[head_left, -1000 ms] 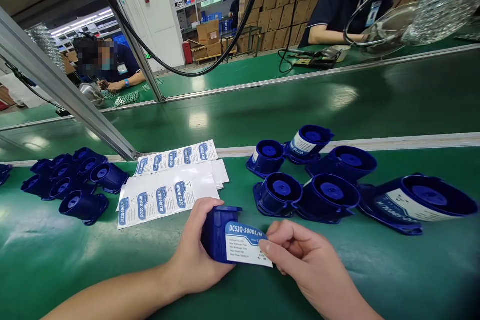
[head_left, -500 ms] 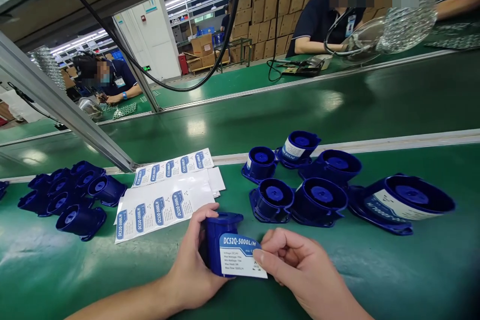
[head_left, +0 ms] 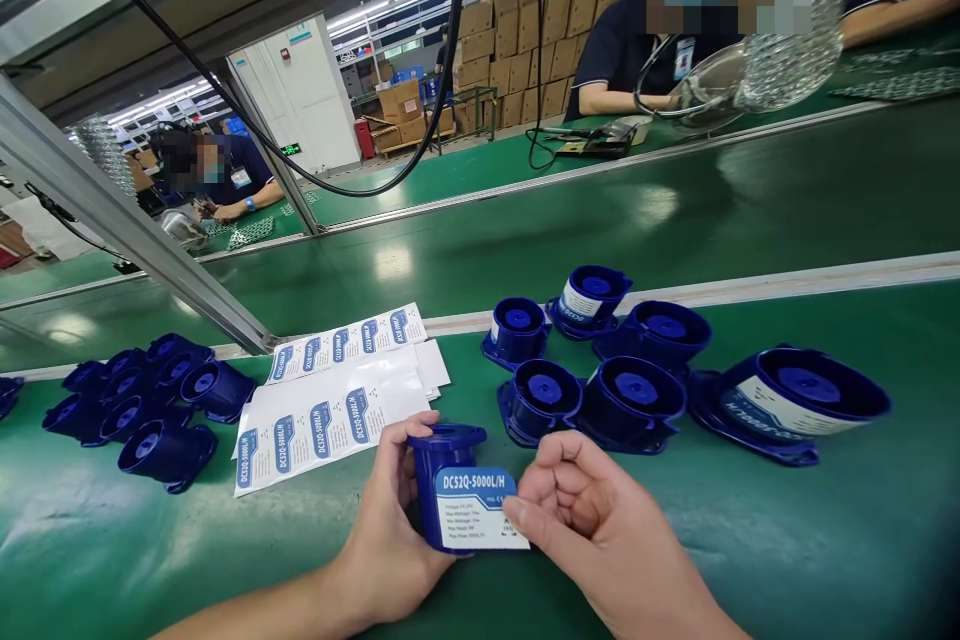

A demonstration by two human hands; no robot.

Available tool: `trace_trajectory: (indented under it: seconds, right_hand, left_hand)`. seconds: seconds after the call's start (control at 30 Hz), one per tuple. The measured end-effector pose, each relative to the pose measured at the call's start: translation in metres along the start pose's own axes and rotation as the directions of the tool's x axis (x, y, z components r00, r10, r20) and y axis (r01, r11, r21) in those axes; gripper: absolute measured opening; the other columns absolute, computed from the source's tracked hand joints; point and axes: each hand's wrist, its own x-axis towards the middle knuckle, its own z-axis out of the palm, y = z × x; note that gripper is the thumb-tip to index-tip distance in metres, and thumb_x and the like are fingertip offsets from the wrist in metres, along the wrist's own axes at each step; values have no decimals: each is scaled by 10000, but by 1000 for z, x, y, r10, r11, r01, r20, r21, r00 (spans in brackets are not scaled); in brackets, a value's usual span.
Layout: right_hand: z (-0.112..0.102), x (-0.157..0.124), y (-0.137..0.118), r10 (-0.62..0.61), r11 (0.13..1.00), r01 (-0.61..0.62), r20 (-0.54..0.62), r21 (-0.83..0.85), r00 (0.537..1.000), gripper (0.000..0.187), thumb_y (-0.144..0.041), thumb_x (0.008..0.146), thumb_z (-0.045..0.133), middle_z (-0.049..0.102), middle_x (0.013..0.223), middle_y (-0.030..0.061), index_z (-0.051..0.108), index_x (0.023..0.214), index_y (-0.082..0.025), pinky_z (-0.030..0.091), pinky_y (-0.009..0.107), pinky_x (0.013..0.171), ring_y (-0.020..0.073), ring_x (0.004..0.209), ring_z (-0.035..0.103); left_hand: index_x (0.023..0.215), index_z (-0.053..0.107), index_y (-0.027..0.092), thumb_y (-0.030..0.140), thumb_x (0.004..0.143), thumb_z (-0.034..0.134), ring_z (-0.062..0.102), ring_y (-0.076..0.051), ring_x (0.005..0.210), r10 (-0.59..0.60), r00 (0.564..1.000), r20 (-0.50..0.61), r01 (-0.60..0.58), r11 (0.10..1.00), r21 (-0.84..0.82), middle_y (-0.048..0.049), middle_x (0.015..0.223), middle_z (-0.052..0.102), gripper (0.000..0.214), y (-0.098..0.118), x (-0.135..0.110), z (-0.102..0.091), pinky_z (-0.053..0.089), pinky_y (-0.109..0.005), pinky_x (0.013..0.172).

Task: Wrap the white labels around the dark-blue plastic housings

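My left hand (head_left: 397, 530) is wrapped round a blue plastic pump housing (head_left: 427, 480), held up near the table's front edge. A white and blue label (head_left: 474, 512) printed "DC52Q-5000L/H" lies against the housing's side, its right part standing out past the body. At that right edge, my right hand (head_left: 592, 525) pinches the label between thumb and fingers. How much of the label sticks to the curved wall I cannot tell. Behind the hands lie label sheets (head_left: 330, 425), partly overlapping.
Several labelled blue housings (head_left: 634, 400) stand at the right, and a cluster of similar housings (head_left: 161, 445) without visible labels is at the left. A metal post (head_left: 165, 230) and a hanging black cable (head_left: 360, 190) cross the view. Two co-workers sit across the bench.
The right hand's index finger has lifted slightly away from the label while the thumb stays at its edge. The label sits a little flatter against the housing. The view has shifted slightly.
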Motion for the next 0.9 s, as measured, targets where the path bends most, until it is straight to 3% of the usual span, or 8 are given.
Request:
trace_trajectory:
  seconds: [0.33,0.47,0.53,0.6,0.7,0.83,0.9]
  right_hand:
    - [3,0,-4,-19,999,18,5,35,1000,517,-480,806,883,668,739,-45,418,885,-270,491,271,611,143,639,591]
    - [4,-6,-8,-56,994,56,-1,-95,998,427,-462,837,833,683,757,-40,475,966,-268,482,289,630,149,643,587]
    - [3,-10,-7,-73,983,76,21,-165,997,478,-464,823,823,727,900,8,522,1137,-266,539,339,712,191,744,657]
    - [2,-13,-5,-72,968,86,65,-236,995,633,-484,818,810,720,1184,91,506,1333,-275,577,429,867,260,957,708]
    - [1,-13,-2,-43,931,70,82,-359,996,743,-521,849,785,554,1518,163,450,1478,-309,546,547,1015,342,1204,662]
    - [3,-6,-5,-121,943,153,126,-294,985,735,-526,865,773,555,1532,189,466,1485,-274,527,557,1092,371,1401,556]
    - [5,-4,-7,-125,955,158,143,-251,982,748,-478,828,814,595,1498,185,494,1468,-262,511,550,1124,365,1396,571]
  left_hand:
    - [1288,417,330,194,659,972,566,-339,1390,30,999,39,-25,994,-104,-129,1510,464,850,-1,-2,1,612,-418,987]
    - [1265,417,316,240,666,972,566,-328,1382,57,998,3,-57,998,-24,-131,1507,455,821,-2,-2,-1,572,-442,1053]
    - [1283,416,303,280,689,960,563,-328,1379,66,998,-24,-65,997,42,-137,1489,463,805,-2,-2,-2,545,-463,1088]
    - [1307,415,294,305,725,935,565,-333,1373,86,996,-17,-84,992,91,-146,1483,459,781,-3,-3,-2,540,-471,1090]
    - [1334,425,302,284,798,871,560,-339,1375,181,983,35,-184,969,162,-161,1510,429,698,-5,-5,-2,549,-479,1062]
    - [1373,455,321,181,836,800,522,-351,1406,333,935,121,-354,890,288,-155,1503,428,654,-4,-6,0,499,-544,1112]
    - [1396,464,325,125,839,766,511,-348,1413,386,904,181,-426,845,323,-153,1493,435,664,-2,-6,1,481,-552,1131]
